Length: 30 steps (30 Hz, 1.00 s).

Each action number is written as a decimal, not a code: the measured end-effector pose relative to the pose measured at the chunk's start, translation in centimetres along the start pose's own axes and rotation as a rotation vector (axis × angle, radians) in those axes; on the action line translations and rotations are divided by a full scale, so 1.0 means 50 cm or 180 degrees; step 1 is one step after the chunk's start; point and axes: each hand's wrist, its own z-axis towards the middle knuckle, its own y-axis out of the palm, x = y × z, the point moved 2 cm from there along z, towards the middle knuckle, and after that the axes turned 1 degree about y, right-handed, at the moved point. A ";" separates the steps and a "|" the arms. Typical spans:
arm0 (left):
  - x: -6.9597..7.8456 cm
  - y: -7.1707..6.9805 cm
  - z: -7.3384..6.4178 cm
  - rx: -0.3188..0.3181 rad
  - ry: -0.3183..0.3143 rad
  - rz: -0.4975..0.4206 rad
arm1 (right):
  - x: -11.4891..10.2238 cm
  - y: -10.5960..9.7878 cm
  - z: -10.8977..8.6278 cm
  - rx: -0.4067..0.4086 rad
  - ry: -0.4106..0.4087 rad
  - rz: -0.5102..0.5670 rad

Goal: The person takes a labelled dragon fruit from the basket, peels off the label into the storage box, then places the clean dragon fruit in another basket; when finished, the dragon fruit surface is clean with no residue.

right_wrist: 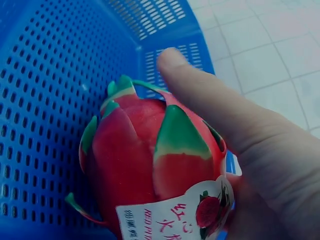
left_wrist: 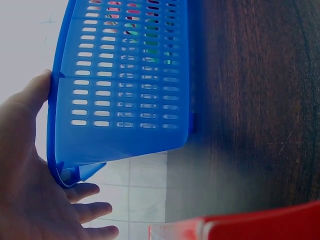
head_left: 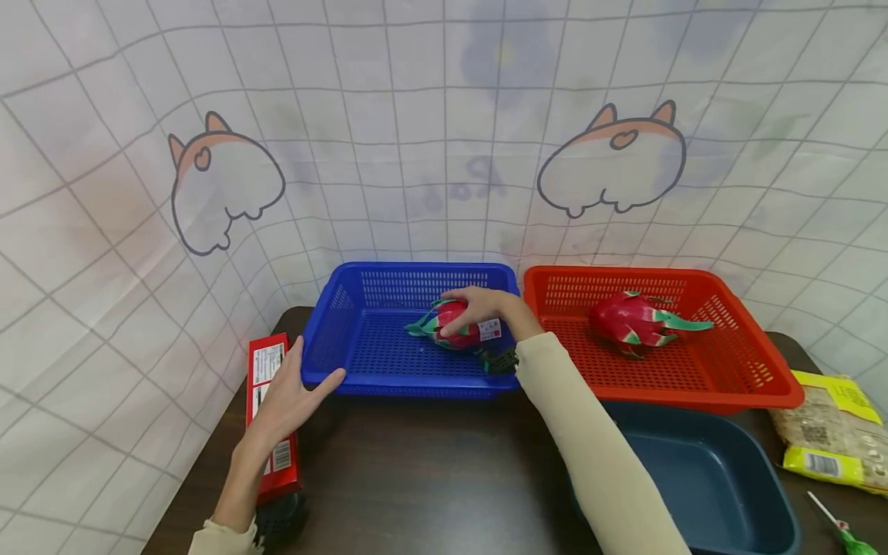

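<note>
In the head view, my right hand (head_left: 479, 308) grips a dragon fruit (head_left: 458, 322) inside the blue basket (head_left: 409, 383). Seen from the right wrist, the fruit (right_wrist: 130, 150) is red with green-tipped scales and a white label (right_wrist: 175, 212), the thumb (right_wrist: 210, 100) lying along its side. My left hand (head_left: 291, 397) is spread about the basket's front left corner. In the left wrist view, one digit touches the rim (left_wrist: 51, 125) and several straight fingers (left_wrist: 92, 212) extend past the corner.
Right of the blue basket, a red basket (head_left: 666, 389) holds another dragon fruit (head_left: 631, 320). In front of it sits a dark blue tray (head_left: 694, 470). A yellow-banded bag (head_left: 832, 432) and a lollipop (head_left: 842, 532) lie at right; a red box (head_left: 280, 482) is beneath the left forearm.
</note>
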 end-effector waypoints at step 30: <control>-0.005 0.009 -0.001 0.0032 0.0001 -0.0071 | 0.009 0.019 0.023 0.0278 0.0175 -0.0316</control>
